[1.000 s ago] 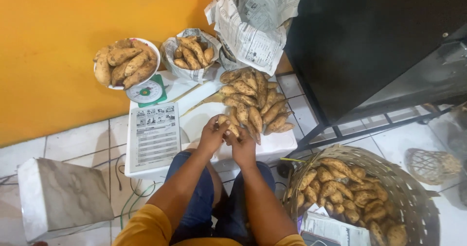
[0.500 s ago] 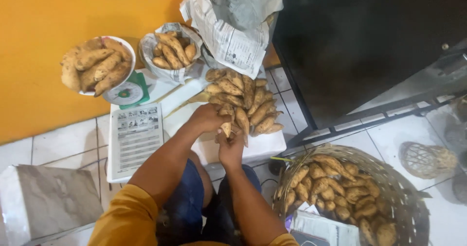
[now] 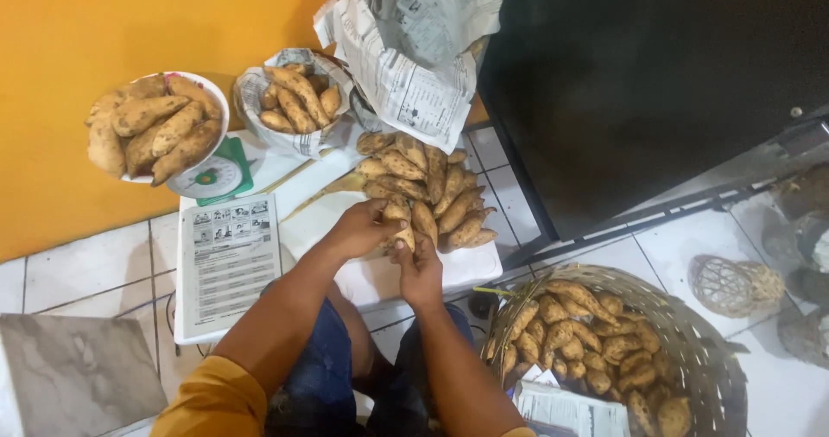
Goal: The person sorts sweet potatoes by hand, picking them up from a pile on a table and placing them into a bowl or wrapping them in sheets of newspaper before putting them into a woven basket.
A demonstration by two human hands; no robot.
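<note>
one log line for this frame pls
left hand: on sweet potato | right hand: same sweet potato | beside: potato pile | right: basket

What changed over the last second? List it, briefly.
Left hand and right hand stayed together on one tan sweet potato at the edge of the pile on the white board. Only the view shifted. Round woven basket and white bowl of potatoes unchanged.

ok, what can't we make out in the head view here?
- Sweet potato: mostly covered by the left hand and right hand.
- Scale: dial too small to read, its top hidden under the white bowl.
- Wicker basket: cut off by the bottom edge.
- Dark cabinet: no detail visible.
</note>
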